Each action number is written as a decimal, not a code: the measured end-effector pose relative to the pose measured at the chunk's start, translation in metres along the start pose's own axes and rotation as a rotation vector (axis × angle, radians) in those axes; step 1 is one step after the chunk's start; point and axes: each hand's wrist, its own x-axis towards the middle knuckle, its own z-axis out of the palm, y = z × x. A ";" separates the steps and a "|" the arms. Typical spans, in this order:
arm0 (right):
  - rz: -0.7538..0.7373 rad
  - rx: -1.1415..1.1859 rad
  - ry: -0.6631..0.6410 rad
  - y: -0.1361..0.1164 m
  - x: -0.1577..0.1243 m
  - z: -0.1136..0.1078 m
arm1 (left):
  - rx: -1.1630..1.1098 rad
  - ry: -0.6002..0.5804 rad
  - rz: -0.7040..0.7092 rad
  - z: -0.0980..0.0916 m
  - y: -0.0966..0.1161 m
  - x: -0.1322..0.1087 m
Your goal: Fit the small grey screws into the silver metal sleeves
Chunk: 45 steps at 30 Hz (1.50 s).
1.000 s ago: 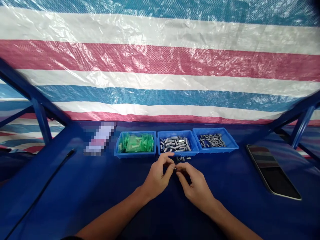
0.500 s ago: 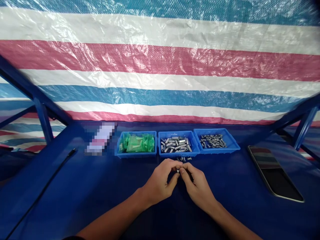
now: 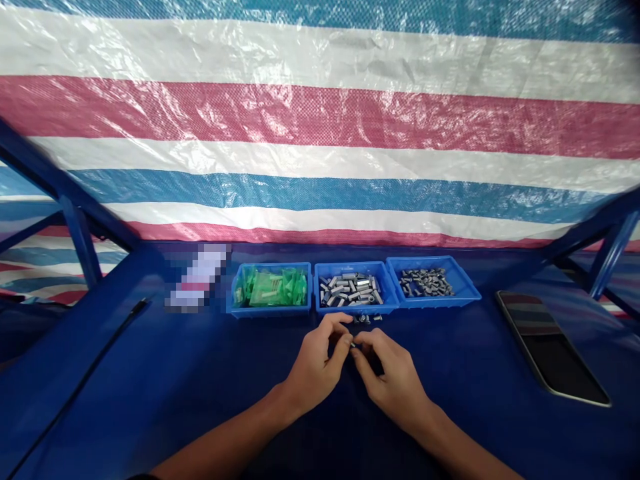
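My left hand (image 3: pixel 316 360) and my right hand (image 3: pixel 397 370) meet fingertip to fingertip above the blue tabletop. A small shiny metal part (image 3: pixel 353 345) shows between them, mostly covered by the fingers, so its kind stays unclear. My left thumb pinches against a bent finger while the left index finger arches above. The right thumb and fingertips close in on the same spot from the other side. Just beyond the fingers lie several loose screws (image 3: pixel 367 319). Behind those, a blue bin (image 3: pixel 356 310) holds several metal cylindrical spacers (image 3: pixel 350 288).
To the left, a blue bin (image 3: pixel 270 312) contains green plastic packets (image 3: pixel 271 287). Another bin (image 3: pixel 443 304) at right holds small screws (image 3: pixel 427 282). A phone (image 3: pixel 553 347) lies far right; a black cable (image 3: pixel 83 390) and a blurred paper-like item (image 3: pixel 200 277) lie left. Striped sheeting (image 3: pixel 320 113) hangs behind.
My left index finger has lifted away from the right fingertips. Both hands have shifted slightly left, still pinching around the small metal part.
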 end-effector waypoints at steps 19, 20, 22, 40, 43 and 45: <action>0.254 -0.371 0.566 0.038 0.025 -0.052 | 0.719 -0.230 0.362 0.008 -0.003 0.003; 0.280 -0.417 0.539 0.043 0.028 -0.054 | 0.728 -0.236 0.368 0.009 -0.002 0.004; 0.300 -0.478 0.471 0.049 0.029 -0.054 | 0.732 -0.226 0.379 0.012 -0.002 0.005; -0.049 -0.217 -0.021 0.026 0.003 -0.006 | 0.546 -0.099 0.272 0.006 -0.011 0.006; -0.054 -0.146 -0.045 0.020 0.004 -0.007 | 0.258 -0.031 0.245 0.005 -0.009 0.006; -0.055 -0.100 -0.047 0.017 0.004 -0.009 | 0.103 0.003 0.198 0.005 -0.007 0.006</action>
